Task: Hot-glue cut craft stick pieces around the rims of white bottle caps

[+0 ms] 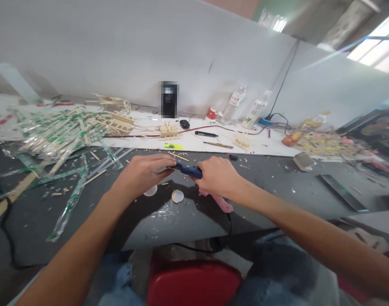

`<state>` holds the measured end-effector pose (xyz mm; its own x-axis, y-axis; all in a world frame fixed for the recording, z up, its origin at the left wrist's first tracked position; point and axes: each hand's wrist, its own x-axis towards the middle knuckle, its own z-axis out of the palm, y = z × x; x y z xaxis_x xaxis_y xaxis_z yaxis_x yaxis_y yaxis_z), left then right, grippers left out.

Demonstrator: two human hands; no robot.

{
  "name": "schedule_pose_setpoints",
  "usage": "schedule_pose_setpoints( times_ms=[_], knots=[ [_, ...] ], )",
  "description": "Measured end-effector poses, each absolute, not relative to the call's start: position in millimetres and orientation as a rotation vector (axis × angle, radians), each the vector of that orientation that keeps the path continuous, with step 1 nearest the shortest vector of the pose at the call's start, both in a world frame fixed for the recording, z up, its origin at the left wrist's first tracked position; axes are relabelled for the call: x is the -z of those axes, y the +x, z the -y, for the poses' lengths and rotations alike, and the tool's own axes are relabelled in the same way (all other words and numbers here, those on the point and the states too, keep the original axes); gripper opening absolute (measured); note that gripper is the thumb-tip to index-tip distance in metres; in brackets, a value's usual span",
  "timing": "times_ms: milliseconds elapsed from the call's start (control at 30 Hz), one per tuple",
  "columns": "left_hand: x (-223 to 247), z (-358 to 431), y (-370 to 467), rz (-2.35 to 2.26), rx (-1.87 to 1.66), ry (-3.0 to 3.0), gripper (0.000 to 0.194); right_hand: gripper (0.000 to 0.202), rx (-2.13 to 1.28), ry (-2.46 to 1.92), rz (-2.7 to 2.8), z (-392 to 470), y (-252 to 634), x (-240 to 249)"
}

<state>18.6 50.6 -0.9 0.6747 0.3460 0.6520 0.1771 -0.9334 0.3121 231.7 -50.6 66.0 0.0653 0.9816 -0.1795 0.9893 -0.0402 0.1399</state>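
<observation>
My right hand [218, 176] is wrapped round a dark blue hand tool [192, 171], whose kind I cannot tell. The tool points left, and its dark narrow end reaches the fingertips of my left hand [148, 172]. The left fingers are pressed together in a pinch; whatever lies between them is hidden. Below my right hand lies a pink glue gun [224, 205] with a black cord. A small ring with a pale wooden rim [177, 196] rests on the grey table [156, 231] below the tool. Beside it, a pale disc [150, 191] sits under my left hand.
Plastic-wrapped wooden strips [63, 140] are heaped at the left. Wooden model parts [168, 131], a yellow highlighter [173, 146], a black pen [206, 134] and a red paper cup [211, 114] line the back. Plastic bottles [234, 104] stand by the wall. A metal tray [341, 192] lies right.
</observation>
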Motion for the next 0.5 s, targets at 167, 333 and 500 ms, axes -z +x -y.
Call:
schedule_pose_setpoints(
  times_ms=[167, 333, 500],
  knots=[
    [26, -82, 27, -0.450, -1.002, 2.658, 0.021, 0.034, 0.032, 2.083, -1.975, 24, 234, -49],
    [37, -101, 29, -0.461, -0.860, 2.682, 0.024, 0.035, 0.021, 2.055, -1.944, 9, 239, -36],
    [45, -106, 30, -0.571, -0.798, 2.677, 0.024, 0.035, -0.037, 2.033, -1.939, 5, 243, -28]
  ],
)
